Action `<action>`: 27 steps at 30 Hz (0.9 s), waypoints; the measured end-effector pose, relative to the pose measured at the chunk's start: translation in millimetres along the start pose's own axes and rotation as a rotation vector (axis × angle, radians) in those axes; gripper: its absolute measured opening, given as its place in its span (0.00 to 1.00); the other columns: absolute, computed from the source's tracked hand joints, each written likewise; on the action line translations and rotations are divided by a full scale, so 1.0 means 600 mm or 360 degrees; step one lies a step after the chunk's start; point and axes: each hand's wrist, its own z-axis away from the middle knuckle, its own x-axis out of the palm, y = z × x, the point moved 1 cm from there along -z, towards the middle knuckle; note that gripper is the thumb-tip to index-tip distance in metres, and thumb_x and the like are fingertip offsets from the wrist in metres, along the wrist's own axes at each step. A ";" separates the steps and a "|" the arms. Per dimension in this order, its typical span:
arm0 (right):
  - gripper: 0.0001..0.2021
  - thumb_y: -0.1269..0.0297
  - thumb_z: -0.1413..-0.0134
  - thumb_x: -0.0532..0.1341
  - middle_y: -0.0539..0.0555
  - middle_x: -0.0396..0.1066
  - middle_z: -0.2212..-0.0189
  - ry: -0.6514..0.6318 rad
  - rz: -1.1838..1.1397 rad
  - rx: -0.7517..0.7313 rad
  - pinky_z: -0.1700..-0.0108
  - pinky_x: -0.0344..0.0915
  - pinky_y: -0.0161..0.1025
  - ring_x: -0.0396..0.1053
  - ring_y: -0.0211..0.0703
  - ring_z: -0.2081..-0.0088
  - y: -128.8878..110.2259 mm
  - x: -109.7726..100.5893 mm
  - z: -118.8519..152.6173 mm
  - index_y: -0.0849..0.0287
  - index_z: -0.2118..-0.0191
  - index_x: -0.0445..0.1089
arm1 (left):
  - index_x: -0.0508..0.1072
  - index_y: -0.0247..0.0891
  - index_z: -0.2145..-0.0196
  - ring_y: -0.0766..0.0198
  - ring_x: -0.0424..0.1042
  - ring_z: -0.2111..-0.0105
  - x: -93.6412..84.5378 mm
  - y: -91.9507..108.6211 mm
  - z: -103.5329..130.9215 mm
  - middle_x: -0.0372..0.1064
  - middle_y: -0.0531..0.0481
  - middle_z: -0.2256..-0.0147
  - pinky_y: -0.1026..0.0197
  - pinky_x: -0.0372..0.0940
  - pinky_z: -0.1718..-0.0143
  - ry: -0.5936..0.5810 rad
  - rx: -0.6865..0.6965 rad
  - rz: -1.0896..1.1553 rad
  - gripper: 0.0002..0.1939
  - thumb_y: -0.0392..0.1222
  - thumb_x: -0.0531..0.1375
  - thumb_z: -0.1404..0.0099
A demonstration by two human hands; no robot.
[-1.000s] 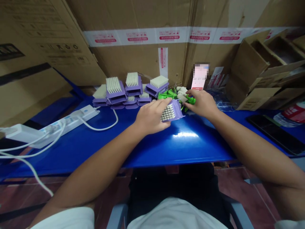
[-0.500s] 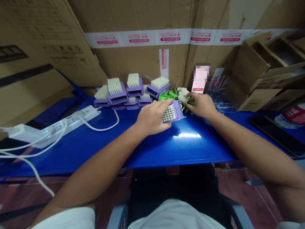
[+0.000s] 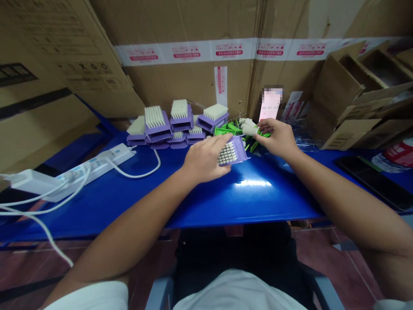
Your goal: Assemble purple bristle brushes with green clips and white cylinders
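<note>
My left hand [image 3: 209, 159] is wrapped round a purple holder [image 3: 239, 150] with rows of small pale tips, tilted above the blue table [image 3: 206, 198]. My right hand [image 3: 275, 135] has its thumb and fingers closed at the end of a white cylindrical piece [image 3: 250, 130], beside the pile of green parts [image 3: 227, 129]. Another white cylinder [image 3: 247, 122] lies just behind. To the left of the green parts, several purple holders [image 3: 158, 131] filled with white bristle-like rods [image 3: 154, 116] are stacked against the cardboard.
A white power strip [image 3: 93, 168] with cables lies at the left. Upright behind the green parts is a lit phone [image 3: 270, 104]. Cardboard boxes [image 3: 342, 92], a dark phone [image 3: 376, 181] and a red-labelled bottle [image 3: 398, 155] are at the right.
My right hand has moved slightly right and up, its fingers now at the white cylinder's right end. The lit phone's screen shows different content. My left hand keeps hold of the purple holder.
</note>
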 end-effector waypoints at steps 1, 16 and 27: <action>0.15 0.65 0.51 0.71 0.56 0.84 0.62 0.0025 -0.0114 0.0016 0.52 0.78 0.50 0.82 0.53 0.61 0.002 0.000 -0.001 0.57 0.55 0.81 | 0.67 0.39 0.26 0.42 0.77 0.33 0.000 0.000 0.000 0.74 0.39 0.30 0.46 0.76 0.35 -0.0001 -0.0001 -0.0003 0.43 0.46 0.70 0.36; 0.23 0.61 0.62 0.73 0.54 0.76 0.58 0.0223 -0.1091 0.0463 0.62 0.80 0.48 0.78 0.51 0.59 0.003 0.015 -0.004 0.51 0.54 0.76 | 0.67 0.37 0.25 0.42 0.77 0.33 0.003 -0.004 0.000 0.73 0.38 0.30 0.45 0.75 0.34 -0.0017 0.0002 -0.0024 0.44 0.46 0.70 0.36; 0.18 0.59 0.56 0.74 0.52 0.80 0.61 -0.0007 -0.1280 0.0534 0.66 0.79 0.44 0.80 0.51 0.58 -0.013 0.020 0.006 0.51 0.56 0.77 | 0.66 0.37 0.25 0.42 0.77 0.33 0.002 -0.004 0.000 0.73 0.38 0.30 0.46 0.75 0.34 -0.0018 -0.0008 -0.0036 0.44 0.46 0.69 0.35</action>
